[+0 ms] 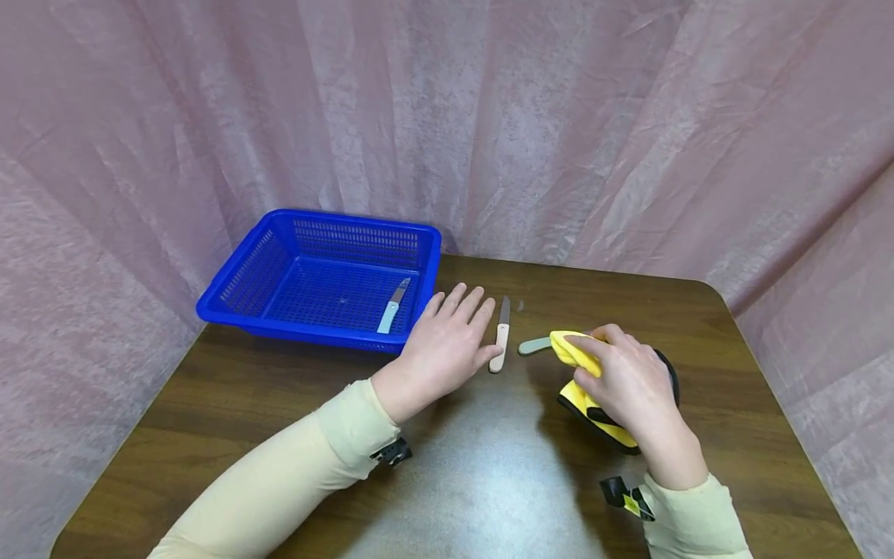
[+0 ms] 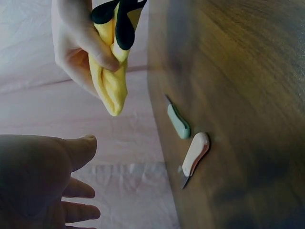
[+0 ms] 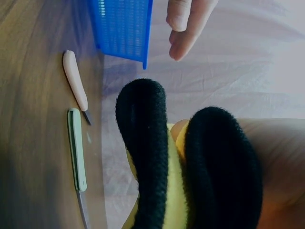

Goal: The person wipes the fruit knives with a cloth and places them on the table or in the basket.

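Pink curtains (image 1: 489, 140) hang around a brown wooden table (image 1: 230, 388). From the head view, a blue basket (image 1: 314, 330) stands near the back edge of the table, to the left, with a knife with a pale blue handle (image 1: 389, 314) lying inside. The left hand (image 1: 450, 341) is spread wide, fingers straight, beside the basket. Just right of it lies a pink-handled knife (image 1: 500, 345); next comes a green-handled knife (image 1: 535, 346), its blade largely hidden behind a yellow cloth (image 1: 569, 400) with black edging, which the right hand (image 1: 632, 380) pinches between thumb and fingers.

The left wrist view shows the cloth raised above the table, apart from both loose knives, which lie near each other. The left hand is also raised, its thumb stretched out.

Seen from the right wrist, folded black edging fills the foreground; beyond, the two loose knives lie on the table and the left hand's fingertips (image 3: 178, 45) hang near the basket.
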A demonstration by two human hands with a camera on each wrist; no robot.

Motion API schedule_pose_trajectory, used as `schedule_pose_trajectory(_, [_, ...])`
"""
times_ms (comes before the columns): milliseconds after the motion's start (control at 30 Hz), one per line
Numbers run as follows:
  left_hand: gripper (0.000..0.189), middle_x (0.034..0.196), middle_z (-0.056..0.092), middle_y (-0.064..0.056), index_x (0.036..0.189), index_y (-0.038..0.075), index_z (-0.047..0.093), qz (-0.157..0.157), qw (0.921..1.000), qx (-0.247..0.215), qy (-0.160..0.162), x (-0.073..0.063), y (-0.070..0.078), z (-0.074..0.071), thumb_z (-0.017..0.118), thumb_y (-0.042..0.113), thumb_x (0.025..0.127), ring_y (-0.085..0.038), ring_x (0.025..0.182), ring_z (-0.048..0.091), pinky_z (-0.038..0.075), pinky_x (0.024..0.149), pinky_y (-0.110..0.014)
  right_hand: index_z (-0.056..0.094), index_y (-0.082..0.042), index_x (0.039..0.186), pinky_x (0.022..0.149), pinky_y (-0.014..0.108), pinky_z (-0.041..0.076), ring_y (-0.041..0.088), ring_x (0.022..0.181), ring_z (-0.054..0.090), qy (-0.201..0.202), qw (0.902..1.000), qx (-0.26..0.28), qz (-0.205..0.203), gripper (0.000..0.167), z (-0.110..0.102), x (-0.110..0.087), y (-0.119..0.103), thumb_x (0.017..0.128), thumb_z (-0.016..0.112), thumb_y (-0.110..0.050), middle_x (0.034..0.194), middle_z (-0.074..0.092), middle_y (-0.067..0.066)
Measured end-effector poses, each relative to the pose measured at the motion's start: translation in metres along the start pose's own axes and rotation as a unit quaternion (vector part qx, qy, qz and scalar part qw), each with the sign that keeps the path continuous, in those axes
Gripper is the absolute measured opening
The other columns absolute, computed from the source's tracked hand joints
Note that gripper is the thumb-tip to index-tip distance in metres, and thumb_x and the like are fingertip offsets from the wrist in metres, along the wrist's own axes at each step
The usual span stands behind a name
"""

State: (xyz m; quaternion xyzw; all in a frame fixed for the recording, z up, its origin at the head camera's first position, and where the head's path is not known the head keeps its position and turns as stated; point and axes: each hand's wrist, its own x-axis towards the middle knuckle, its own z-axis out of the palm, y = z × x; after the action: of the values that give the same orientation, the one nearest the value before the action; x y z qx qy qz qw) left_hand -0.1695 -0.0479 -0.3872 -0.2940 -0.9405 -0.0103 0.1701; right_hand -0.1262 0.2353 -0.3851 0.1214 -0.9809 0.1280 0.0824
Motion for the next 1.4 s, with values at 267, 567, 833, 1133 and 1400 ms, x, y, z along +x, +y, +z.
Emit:
schedule_pose_trajectory(267, [0.072, 0.166, 0.053, -0.013, 0.161, 0.012, 0.056, -0.007, 0.9982, -0.007, -0.059, 0.005, 0.008, 0.011, 0.064, 0.060, 0.108, -0.037, 0.155, 0.046, 0.039, 0.123, -0.057, 0.076, -0.017, 0.143, 0.086, 0.064, 0.051, 0.046, 0.104, 0.067, -0.009, 0.9999, 0.000, 0.008, 0.050, 0.001, 0.000, 0.005, 0.092, 0.074, -0.014, 0.131, 0.067, 0.019])
schedule_pose_trajectory(567, [0.073, 0.167, 0.051, -0.012, 0.163, 0.013, 0.054, -0.003, 0.9949, -0.008, -0.100, 0.008, 0.016, 0.022, 0.058, 0.062, 0.110, -0.036, 0.156, 0.046, 0.038, 0.123, -0.058, 0.076, -0.017, 0.142, 0.084, 0.063, 0.051, 0.044, 0.101, 0.067, -0.013, 0.9998, 0.000, 0.015, 0.050, 0.002, -0.002, 0.009, 0.092, 0.073, -0.014, 0.129, 0.067, 0.017])
schedule_pose_trajectory(833, [0.072, 0.168, 0.050, -0.011, 0.163, 0.014, 0.053, -0.008, 0.9904, -0.021, -0.136, 0.015, 0.021, 0.036, 0.058, 0.062, 0.110, -0.035, 0.157, 0.044, 0.038, 0.123, -0.059, 0.077, -0.017, 0.141, 0.082, 0.063, 0.052, 0.044, 0.100, 0.068, -0.019, 0.9996, 0.000, 0.022, 0.049, 0.003, -0.001, 0.012, 0.092, 0.075, -0.015, 0.127, 0.068, 0.018])
schedule_pose_trajectory(1133, [0.071, 0.170, 0.048, -0.008, 0.163, 0.016, 0.054, -0.012, 0.9846, -0.023, -0.173, 0.021, 0.028, 0.048, 0.057, 0.063, 0.110, -0.034, 0.157, 0.044, 0.036, 0.123, -0.060, 0.076, -0.017, 0.142, 0.085, 0.064, 0.052, 0.044, 0.104, 0.068, -0.034, 0.9990, -0.006, 0.027, 0.050, 0.003, -0.001, 0.013, 0.092, 0.076, -0.014, 0.129, 0.068, 0.019])
schedule_pose_trajectory(1400, [0.068, 0.169, 0.049, -0.005, 0.162, 0.017, 0.056, -0.007, 0.9831, -0.022, -0.182, 0.022, 0.034, 0.055, 0.059, 0.061, 0.110, -0.033, 0.156, 0.045, 0.036, 0.123, -0.060, 0.076, -0.017, 0.142, 0.085, 0.063, 0.052, 0.043, 0.103, 0.068, -0.035, 0.9990, -0.005, 0.026, 0.050, 0.004, -0.002, 0.012, 0.092, 0.076, -0.014, 0.128, 0.069, 0.018])
